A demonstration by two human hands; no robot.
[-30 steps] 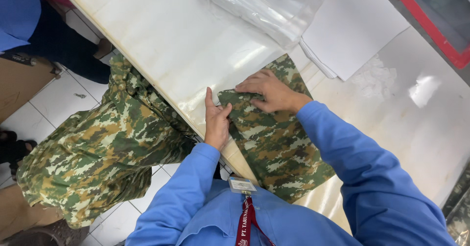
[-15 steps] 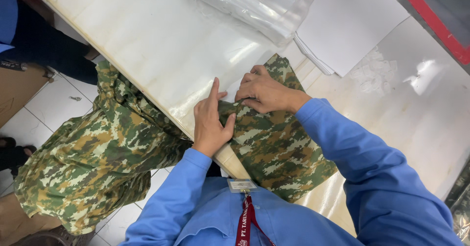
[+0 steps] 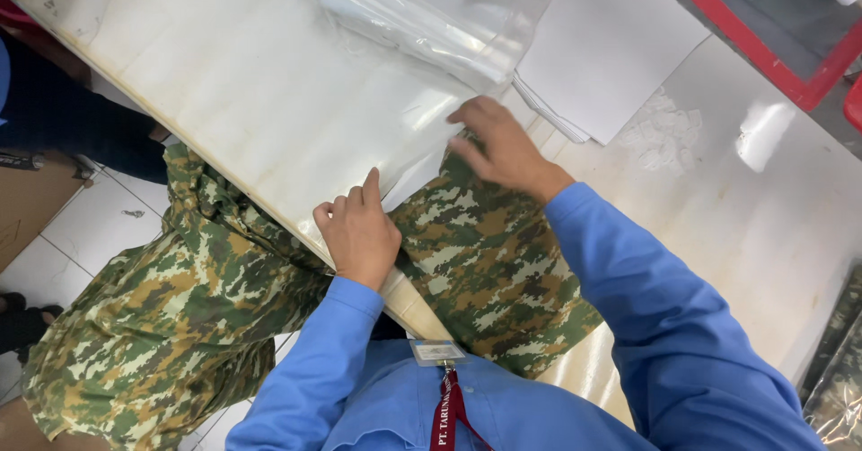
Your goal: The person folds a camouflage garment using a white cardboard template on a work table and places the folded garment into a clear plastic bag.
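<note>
1. Head view, looking straight down: a person in blue sleeves works at a pale table (image 3: 224, 83) on a camouflage garment (image 3: 476, 262).
2. That garment lies folded at the near edge of the table. More camouflage cloth (image 3: 171, 316) hangs off the edge toward the tiled floor (image 3: 81, 227).
3. Folding or smoothing looks to be the step in hand, judging from how both hands sit on the cloth.
4. A likely next move would call for firm, flat pressure and a clean grip on the far edge of the cloth.
5. Left hand (image 3: 359, 231) rests on the garment's left side at the table edge, fingers close together and pointing away, palm down, holding nothing.
6. Right hand (image 3: 503, 146) reaches to the garment's far edge, fingers curled down onto the cloth. Whether it pinches the cloth or only presses on it I cannot tell.
7. Beyond the hands lie clear plastic bags (image 3: 431, 20) and a stack of white paper (image 3: 602, 56), just beside each other.
</note>
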